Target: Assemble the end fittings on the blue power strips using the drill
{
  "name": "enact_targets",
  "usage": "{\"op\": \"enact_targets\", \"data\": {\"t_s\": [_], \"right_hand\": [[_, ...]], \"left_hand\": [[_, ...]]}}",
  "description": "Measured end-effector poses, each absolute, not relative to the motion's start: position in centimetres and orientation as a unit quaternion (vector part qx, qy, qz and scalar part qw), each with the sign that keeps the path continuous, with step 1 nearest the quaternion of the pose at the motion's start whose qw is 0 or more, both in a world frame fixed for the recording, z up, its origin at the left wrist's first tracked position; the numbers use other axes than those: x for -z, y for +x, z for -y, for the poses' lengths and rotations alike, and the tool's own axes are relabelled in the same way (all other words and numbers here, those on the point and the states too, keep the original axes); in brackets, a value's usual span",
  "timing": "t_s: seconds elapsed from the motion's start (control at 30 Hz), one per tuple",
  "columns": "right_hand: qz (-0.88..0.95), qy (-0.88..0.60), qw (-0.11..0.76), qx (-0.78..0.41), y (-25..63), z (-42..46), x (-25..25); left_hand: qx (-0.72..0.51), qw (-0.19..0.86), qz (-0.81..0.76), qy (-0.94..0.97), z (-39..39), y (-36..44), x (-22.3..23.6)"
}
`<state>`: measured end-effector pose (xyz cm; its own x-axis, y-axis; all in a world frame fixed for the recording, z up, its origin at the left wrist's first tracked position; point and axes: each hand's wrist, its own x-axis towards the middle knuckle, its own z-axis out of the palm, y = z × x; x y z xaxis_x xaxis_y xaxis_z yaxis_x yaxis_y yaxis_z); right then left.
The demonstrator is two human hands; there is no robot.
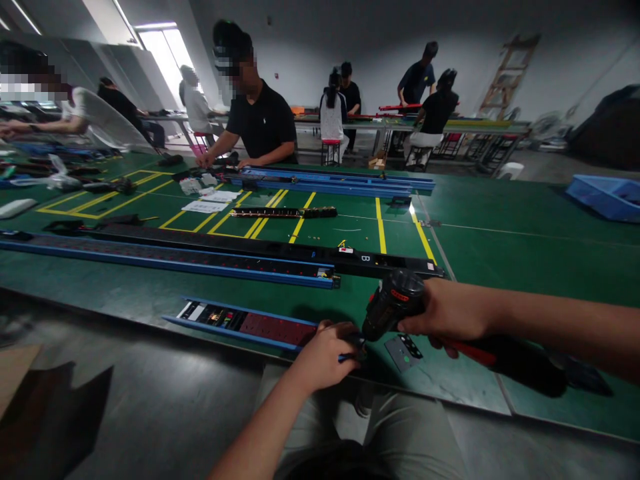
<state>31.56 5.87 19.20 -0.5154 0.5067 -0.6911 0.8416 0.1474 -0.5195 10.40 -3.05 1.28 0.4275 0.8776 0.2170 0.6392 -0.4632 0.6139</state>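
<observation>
Right hand (pixel 447 315): fingers clenched around a cordless drill (pixel 393 305). Left hand (pixel 324 358): fingers clenched on a small blue-shafted tool (pixel 347 358), just beside a blue-railed panel (pixel 247 327).

Bare forearms (pixel 550 327), pale khaki trousers (pixel 415 433)

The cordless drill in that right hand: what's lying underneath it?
A small grey plate with black cutouts lies on the green mat just below the drill; the mat directly under the drill's body is hidden.
</observation>
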Motion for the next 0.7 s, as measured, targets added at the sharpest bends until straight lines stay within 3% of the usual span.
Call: {"op": "enact_targets", "data": {"t_s": [0.43, 0.7], "right_hand": [[-0.652, 0.471, 0.225, 0.550, 30.7, -6.3, -19.4], [-0.644, 0.493, 0.248, 0.530, 30.1, -6.3, -19.8]], "left_hand": [[-0.266, 0.233, -0.470, 0.809, 3.1, 10.4, -1.2], [-0.264, 0.230, -0.467, 0.812, 3.1, 10.3, -1.0]]}}
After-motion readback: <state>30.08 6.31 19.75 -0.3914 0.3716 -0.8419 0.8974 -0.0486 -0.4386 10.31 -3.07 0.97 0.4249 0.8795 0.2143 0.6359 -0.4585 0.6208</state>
